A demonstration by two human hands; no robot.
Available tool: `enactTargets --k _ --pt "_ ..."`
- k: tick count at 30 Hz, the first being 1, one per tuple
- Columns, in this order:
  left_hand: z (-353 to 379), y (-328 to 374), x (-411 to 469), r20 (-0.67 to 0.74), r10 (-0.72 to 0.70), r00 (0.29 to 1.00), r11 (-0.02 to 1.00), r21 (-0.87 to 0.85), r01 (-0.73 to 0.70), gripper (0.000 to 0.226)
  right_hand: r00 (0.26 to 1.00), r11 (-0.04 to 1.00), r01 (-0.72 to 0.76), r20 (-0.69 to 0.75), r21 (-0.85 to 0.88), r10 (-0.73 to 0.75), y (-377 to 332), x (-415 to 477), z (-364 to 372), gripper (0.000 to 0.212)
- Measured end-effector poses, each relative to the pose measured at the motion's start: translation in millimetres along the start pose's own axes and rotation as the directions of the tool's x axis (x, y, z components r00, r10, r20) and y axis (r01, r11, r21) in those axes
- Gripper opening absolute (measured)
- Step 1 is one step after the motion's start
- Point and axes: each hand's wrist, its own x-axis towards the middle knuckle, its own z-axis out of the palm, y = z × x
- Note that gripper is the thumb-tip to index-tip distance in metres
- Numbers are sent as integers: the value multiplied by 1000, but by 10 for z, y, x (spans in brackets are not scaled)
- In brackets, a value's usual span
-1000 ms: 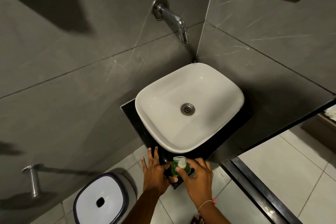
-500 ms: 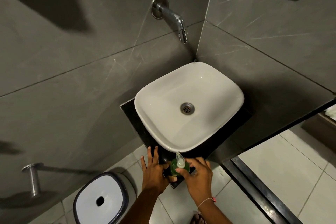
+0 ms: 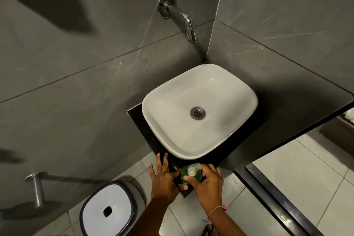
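Observation:
A green soap bottle (image 3: pixel 184 173) with a white pump head (image 3: pixel 193 168) stands on the near corner of the black counter (image 3: pixel 142 128), in front of the white basin (image 3: pixel 162 101). My right hand (image 3: pixel 207 185) grips the bottle, fingers curled round its body and the pump. My left hand (image 3: pixel 163 178) lies flat on the counter just left of the bottle, fingers straight and spread, thumb near the bottle's base.
A chrome tap (image 3: pixel 183 19) juts from the grey tiled wall above the basin. A white bin with a dark rim (image 3: pixel 109 209) stands on the floor at lower left. A chrome wall peg (image 3: pixel 36 188) is at far left. A black floor threshold (image 3: pixel 272 199) runs at right.
The pump head has turned from pointing away to pointing right under my right hand. The left hand has stayed flat on the counter.

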Motion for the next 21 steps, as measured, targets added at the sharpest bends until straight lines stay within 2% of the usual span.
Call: enactTargets --k 4,6,10,13,16,19,21 --pt "0 2 -13 -33 12 999 999 -40 -13 39 994 993 -102 -25 65 104 -85 3 55 49" --pt "8 1 -17 -38 16 999 999 -41 -18 38 996 996 -85 -26 33 86 -77 -10 48 50" --pt "0 6 -6 -15 15 1000 1000 -4 -15 51 1000 1000 3 15 -25 -3 -13 -44 -11 47" --pt "-2 12 -2 -10 7 1000 1000 16 -7 51 1000 1000 -20 -3 -23 20 -32 -4 -21 33" --pt "-3 15 -9 -19 6 1000 1000 8 -5 37 999 999 -51 -13 -16 51 -106 14 31 44" --pt "-9 20 -18 -12 0 1000 1000 13 0 37 995 994 -102 -19 26 102 -89 -7 43 49" --pt "-8 12 -21 -7 5 1000 1000 16 -5 40 996 996 -86 19 25 86 -58 -26 14 47"
